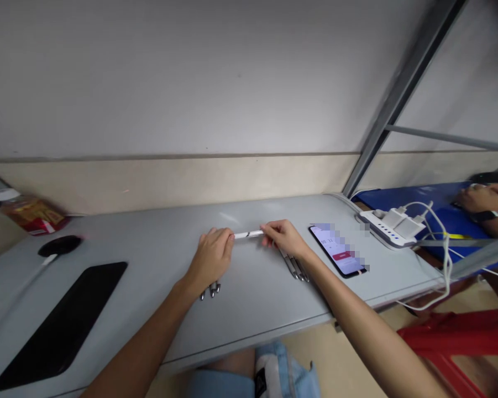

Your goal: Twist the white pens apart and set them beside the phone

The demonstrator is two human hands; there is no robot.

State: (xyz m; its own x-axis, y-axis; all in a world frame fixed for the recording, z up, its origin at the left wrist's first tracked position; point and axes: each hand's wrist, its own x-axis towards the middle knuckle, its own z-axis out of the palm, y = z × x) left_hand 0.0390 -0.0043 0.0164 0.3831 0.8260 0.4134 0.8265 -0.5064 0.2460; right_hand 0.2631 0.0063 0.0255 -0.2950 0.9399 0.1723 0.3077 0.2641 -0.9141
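Note:
A slim white pen (249,234) with a dark mark lies level between my two hands, above the grey desk (249,298). My left hand (213,251) is closed round its left end. The fingertips of my right hand (284,237) pinch its right end. Several pens with silver tips (211,291) stick out below my left hand, partly hidden by it. A second group of pens (293,267) lies on the desk under my right wrist, also partly covered.
To the right lie a lit phone (335,251) and a white power strip (392,226) with plugs and cables. On the left are a black tablet-like slab (62,326), a black mouse (60,245) and a bottle (33,213). Another person's hands (478,200) rest at a blue surface.

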